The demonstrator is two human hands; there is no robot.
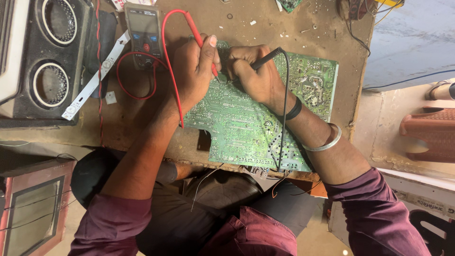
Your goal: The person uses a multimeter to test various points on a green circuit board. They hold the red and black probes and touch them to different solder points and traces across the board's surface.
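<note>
Here the green circuit board [251,123] lies solder side up on the brown tabletop [265,23], its near edge hanging a little over the tabletop's front edge, probably so that its whole underside is open to view. The left hand [192,71] is closed around a red probe [201,40], held like a pen with the tip pressed to the board's far left corner. Just beside it, the right hand [258,76] is closed the same way on a black probe [265,59], its tip touching the board close to the red one; the pen grip likely steadies each point on small solder joints. Left of the board, beyond the left hand, a multimeter [143,33] stands face up, with the red lead [168,71] looping from it to the probe. The black lead [283,118] trails across the board toward the person. Farther left of the board sit a speaker cabinet [45,57] and a white LED strip [95,78].
</note>
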